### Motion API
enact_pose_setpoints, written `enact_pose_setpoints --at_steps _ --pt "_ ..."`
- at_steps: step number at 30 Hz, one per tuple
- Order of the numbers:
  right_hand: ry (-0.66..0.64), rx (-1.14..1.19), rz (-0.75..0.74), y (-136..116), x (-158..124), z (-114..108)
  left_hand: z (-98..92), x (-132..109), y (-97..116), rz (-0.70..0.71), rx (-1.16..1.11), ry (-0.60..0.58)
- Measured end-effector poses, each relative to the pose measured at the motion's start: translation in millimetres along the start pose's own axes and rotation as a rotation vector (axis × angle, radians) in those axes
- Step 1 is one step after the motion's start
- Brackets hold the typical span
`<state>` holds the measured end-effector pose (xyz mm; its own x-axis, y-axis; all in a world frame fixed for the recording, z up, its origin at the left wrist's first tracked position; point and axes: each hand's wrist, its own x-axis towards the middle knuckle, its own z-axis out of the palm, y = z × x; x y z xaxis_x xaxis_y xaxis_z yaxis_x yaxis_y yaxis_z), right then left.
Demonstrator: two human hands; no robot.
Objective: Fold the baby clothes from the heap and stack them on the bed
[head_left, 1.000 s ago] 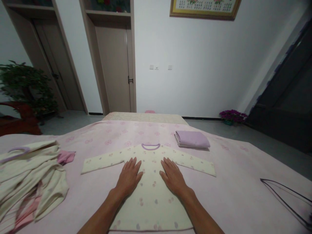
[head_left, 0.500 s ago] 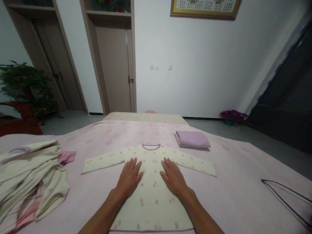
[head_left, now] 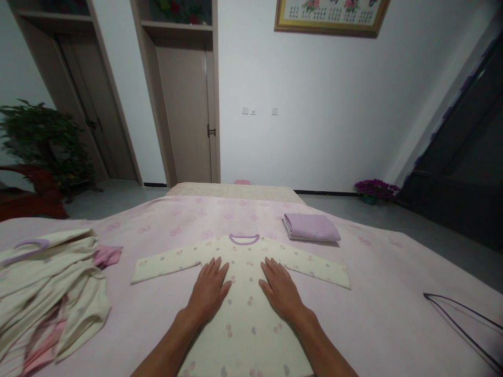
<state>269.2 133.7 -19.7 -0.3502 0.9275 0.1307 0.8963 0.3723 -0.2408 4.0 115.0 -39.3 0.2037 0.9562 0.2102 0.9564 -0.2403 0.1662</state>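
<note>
Both your left hand and right hand lie flat on the shirt, fingers slightly spread. Clothes lie leftward.

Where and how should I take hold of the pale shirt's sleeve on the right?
Probably best by the cuff, pinched from the outer right side with the right hand, which rests flat on the shirt. The sleeve lies flat and spread outward, so its far end sits apart from other things on the sheet.
</note>
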Motion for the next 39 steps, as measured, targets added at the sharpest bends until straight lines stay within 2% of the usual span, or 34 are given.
enact_pose_setpoints --at_steps 7,18,39 --pt "0.008 -0.003 -0.007 2.2 0.1 2.8 -1.1 0.1 0.3 0.005 -0.001 0.004" --pt "0.025 -0.009 -0.021 3.6 1.3 5.6 7.5 -0.1 -4.0 0.013 -0.008 0.041" --pt "0.013 -0.001 -0.013 1.3 0.3 2.3 3.1 -0.5 -1.7 0.010 0.008 0.045"
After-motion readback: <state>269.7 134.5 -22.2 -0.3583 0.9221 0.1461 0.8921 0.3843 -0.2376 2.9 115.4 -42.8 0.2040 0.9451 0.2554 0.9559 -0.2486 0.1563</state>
